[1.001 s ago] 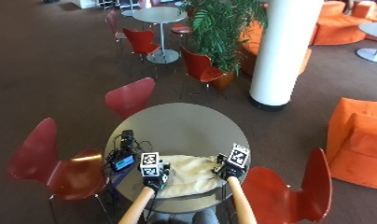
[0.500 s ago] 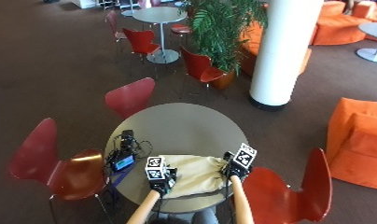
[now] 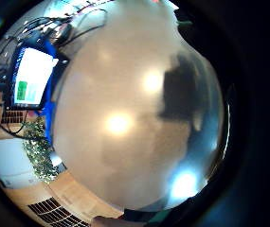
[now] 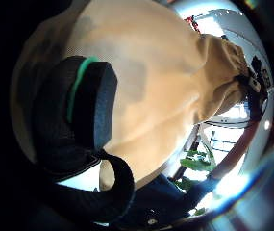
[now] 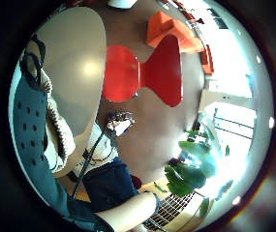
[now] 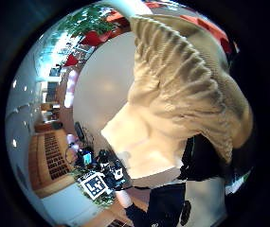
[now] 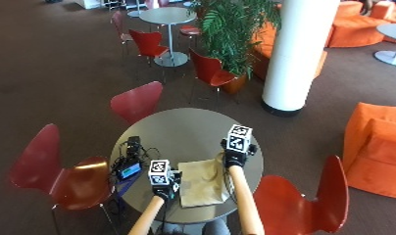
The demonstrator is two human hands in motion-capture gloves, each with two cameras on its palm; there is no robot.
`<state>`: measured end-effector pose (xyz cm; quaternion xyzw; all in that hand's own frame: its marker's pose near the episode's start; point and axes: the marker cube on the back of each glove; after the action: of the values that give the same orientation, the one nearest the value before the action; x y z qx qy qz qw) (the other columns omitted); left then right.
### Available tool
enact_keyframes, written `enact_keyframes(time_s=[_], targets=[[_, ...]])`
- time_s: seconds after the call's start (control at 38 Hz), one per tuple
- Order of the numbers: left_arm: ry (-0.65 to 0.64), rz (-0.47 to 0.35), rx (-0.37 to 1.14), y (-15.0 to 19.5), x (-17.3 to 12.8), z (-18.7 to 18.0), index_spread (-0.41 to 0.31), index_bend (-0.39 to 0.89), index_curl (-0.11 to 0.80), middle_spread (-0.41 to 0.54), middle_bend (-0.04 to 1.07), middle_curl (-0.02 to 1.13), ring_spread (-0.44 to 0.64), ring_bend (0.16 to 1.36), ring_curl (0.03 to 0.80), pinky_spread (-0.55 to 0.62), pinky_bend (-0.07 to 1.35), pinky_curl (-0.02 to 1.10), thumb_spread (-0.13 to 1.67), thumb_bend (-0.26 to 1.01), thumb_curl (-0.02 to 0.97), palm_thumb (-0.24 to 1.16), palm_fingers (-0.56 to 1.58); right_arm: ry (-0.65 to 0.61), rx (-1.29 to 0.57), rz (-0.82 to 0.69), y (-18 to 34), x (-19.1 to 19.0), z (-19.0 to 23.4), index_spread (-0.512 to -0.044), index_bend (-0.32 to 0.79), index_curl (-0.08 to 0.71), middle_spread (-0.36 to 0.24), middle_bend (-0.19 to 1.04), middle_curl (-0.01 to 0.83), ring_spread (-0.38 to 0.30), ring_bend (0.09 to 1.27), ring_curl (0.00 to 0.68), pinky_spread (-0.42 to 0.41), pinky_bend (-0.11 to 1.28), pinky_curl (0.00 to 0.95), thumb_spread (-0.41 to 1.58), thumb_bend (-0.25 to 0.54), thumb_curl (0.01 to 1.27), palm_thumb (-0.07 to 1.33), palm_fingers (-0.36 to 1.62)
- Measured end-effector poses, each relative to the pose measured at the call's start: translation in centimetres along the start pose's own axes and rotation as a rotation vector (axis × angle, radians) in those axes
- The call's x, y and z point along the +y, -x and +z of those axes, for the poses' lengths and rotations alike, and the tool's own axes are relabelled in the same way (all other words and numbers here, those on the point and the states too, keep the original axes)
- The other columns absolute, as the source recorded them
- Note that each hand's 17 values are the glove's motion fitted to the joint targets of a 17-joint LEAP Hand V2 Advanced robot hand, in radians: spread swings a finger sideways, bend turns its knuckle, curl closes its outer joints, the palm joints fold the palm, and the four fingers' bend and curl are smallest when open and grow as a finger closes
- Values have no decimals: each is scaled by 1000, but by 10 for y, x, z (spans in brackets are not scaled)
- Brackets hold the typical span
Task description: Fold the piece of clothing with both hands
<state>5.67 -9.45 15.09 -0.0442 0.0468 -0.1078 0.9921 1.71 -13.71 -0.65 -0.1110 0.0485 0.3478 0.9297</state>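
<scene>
Since half a second ago the right hand (image 7: 235, 157) has gone up the table (image 7: 185, 127), away from the person, and the garment (image 7: 201, 182) now lies as a narrower, taller shape between the two forearms. The left hand (image 7: 162, 188) has stayed near the table's near edge, just beside the garment's left border.

The garment is a tan knit piece, lying flat on the near half of the table (its near end reaches the table's rim). In the right thumb-side palm view ribbed cloth (image 6: 182, 85) rises close against the palm and drapes down to the flat part on the table, so the right hand's fingers are clamped on the garment's far right corner. In the left thumb-side palm view the cloth (image 4: 155, 82) fills most of the picture with a black gloved finger (image 4: 86, 101) lying across it; whether the left fingers pinch the cloth or only rest on it I cannot tell.

No container is in view. A small device with a lit screen (image 7: 127, 171) and its tangle of wires sits on the table's left edge, apart from the garment. From the outside view the fingers of both hands are hidden under the gloves' backs.
</scene>
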Motion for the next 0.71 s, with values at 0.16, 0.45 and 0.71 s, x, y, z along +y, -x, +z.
enact_keyframes(time_s=[0.16, 0.45, 0.71], targets=[[-98, -18, 87, 51, -35, 15, -93, 196, 408, -3, 190, 364, 163, 412, 341, 135, 216, 362, 1344, -3, 280, 195, 481, -205, 159, -66, 94, 41, 3, -268, 82, 251, -233, 419, 533, -244, 712, 494, -284, 801, 465, 443, -34, 662, 961, 1231], [-204, -157, 82, 138, 24, -44, -114, 202, 429, -34, 185, 375, 121, 375, 331, 98, 169, 341, 1386, 8, 269, 238, 589, -124, 447, -393, 231, 156, 79, -275, 83, 227, -226, 448, 540, -242, 801, 515, -285, 873, 495, 636, -53, 628, 872, 1235], [-204, -239, 61, 190, 52, -61, -126, 186, 436, -54, 172, 375, 83, 358, 328, 64, 182, 336, 1436, 32, 278, 309, 664, -248, 300, -561, 284, 165, 72, -267, 67, 212, -211, 412, 519, -244, 763, 491, -330, 793, 450, 864, -35, 553, 796, 1165]])
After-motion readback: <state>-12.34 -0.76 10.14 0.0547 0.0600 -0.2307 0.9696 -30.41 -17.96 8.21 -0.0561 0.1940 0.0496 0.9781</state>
